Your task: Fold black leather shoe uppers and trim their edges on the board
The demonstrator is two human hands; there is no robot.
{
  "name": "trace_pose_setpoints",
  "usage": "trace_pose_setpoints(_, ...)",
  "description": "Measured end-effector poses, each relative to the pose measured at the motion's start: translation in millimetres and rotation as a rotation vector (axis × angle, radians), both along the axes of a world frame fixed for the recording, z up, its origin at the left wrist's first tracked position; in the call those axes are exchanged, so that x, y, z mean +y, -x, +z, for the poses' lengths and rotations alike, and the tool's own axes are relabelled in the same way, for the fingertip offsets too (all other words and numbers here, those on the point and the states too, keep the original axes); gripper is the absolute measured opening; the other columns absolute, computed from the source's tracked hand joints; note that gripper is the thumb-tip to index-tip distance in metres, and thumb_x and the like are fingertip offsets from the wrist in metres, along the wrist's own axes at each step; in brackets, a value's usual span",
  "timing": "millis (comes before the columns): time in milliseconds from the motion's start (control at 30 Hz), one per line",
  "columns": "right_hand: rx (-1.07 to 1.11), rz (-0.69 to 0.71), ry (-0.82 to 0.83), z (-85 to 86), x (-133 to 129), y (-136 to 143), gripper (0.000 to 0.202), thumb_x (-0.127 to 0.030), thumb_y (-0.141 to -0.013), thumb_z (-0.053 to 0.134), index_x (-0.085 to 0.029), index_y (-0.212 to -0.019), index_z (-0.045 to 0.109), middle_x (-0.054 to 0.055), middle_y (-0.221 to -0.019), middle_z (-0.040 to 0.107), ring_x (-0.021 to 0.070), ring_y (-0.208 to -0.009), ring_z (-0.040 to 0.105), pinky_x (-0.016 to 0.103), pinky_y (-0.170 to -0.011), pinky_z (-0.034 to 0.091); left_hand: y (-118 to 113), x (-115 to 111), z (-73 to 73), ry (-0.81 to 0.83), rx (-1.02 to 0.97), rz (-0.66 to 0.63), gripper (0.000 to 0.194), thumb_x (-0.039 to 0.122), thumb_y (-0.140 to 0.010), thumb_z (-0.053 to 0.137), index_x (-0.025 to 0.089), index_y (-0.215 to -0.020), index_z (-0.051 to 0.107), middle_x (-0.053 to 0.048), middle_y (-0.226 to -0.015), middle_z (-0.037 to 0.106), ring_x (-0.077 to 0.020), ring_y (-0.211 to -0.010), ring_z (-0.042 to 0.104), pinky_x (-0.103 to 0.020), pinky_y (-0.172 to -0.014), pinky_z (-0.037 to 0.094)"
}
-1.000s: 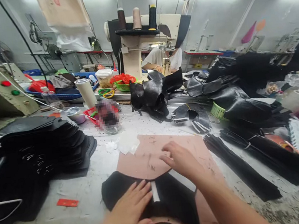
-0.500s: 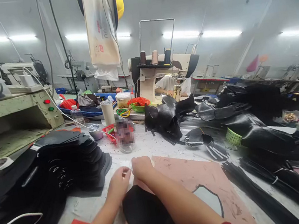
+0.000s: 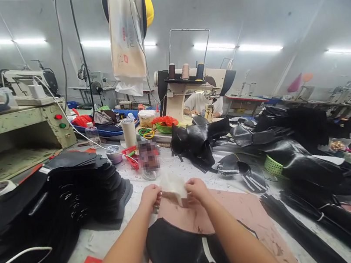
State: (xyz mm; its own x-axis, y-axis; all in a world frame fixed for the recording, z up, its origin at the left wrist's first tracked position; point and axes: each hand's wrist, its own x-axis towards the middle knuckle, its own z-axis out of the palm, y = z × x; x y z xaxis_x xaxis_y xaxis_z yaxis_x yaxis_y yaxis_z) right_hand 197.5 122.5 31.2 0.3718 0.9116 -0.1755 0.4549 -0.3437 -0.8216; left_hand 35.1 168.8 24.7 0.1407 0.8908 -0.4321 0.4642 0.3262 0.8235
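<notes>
A thin, pale, off-white sheet [image 3: 172, 185], smeared by motion, stretches between my two hands above the far part of a pinkish board [image 3: 238, 199]. My left hand [image 3: 151, 195] pinches its left edge, and my right hand [image 3: 197, 189] grips the right edge. Below them a black leather-like panel [image 3: 177, 252] lies on the board, running off the bottom of the view. A narrow white strip [image 3: 208, 249] lies on the panel. My right forearm hides part of the panel and the board.
Left of the board rises a tall stack of black cut pieces [image 3: 87, 184]. Black bundled pieces [image 3: 298, 157] cover the right side, near a green basket [image 3: 273, 165]. A cup [image 3: 129, 132] and a bottle [image 3: 92, 136] stand behind; a person [image 3: 202, 103] sits beyond the sewing machine [image 3: 173, 98].
My hands were close together; now they are apart, the right one having moved right, with the pale sheet spread between them. The white strip on the black panel has come into sight.
</notes>
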Motion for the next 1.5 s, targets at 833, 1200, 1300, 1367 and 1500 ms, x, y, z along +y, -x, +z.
trace_pose_setpoints(833,0.587,-0.073,-0.385,51.6,-122,-44,0.019,-0.029,-0.049,0.061,-0.018,-0.054,0.047,-0.007,-0.046,0.043,0.0061,-0.043,0.034,0.019,-0.042,0.025,-43,-68,70.2,-0.867,0.029,-0.532,0.014,0.026,-0.076,0.055,0.017,-0.083,0.064,-0.002,-0.076,0.067,-0.015,-0.07,0.061,-0.024,-0.061,0.048)
trace_pose_setpoints(1200,0.536,-0.148,-0.29,34.1,-70,-56,0.026,-0.039,-0.057,0.06,-0.019,-0.06,0.043,-0.007,-0.049,0.044,0.0065,-0.043,0.041,0.018,-0.043,0.034,59,-108,59.2,-0.876,-0.411,0.139,0.019,0.038,-0.068,0.062,0.019,-0.066,0.062,-0.001,-0.064,0.061,-0.0161,-0.065,0.054,-0.027,-0.064,0.044)
trace_pose_setpoints(1300,0.482,-0.098,-0.204,27.8,-38,-52,0.022,-0.035,-0.065,0.062,-0.017,-0.069,0.05,-0.005,-0.058,0.051,0.0075,-0.051,0.049,0.02,-0.049,0.042,83,-96,55.2,-0.575,-0.381,0.324,0.033,0.048,-0.055,0.069,0.018,-0.068,0.065,-0.001,-0.063,0.062,-0.0151,-0.061,0.052,-0.025,-0.057,0.042)
trace_pose_setpoints(1367,0.42,-0.069,-0.161,21.6,-19,-46,0.018,-0.032,-0.075,0.059,-0.015,-0.079,0.054,-0.002,-0.069,0.056,0.0084,-0.058,0.054,0.022,-0.054,0.046,90,-87,55.7,-0.455,-0.383,0.378,0.039,0.051,-0.048,0.072,0.017,-0.067,0.067,-0.001,-0.063,0.063,-0.0141,-0.058,0.05,-0.024,-0.053,0.041)
trace_pose_setpoints(1500,0.238,-0.05,-0.101,9.1,5,-47,0.026,-0.031,-0.086,0.05,-0.014,-0.105,0.054,0.005,-0.1,0.058,0.0144,-0.082,0.058,0.032,-0.069,0.05,88,-72,57.6,-0.376,-0.408,0.414,0.043,0.052,-0.04,0.074,0.016,-0.062,0.066,-0.001,-0.06,0.062,-0.0124,-0.054,0.048,-0.023,-0.049,0.039)
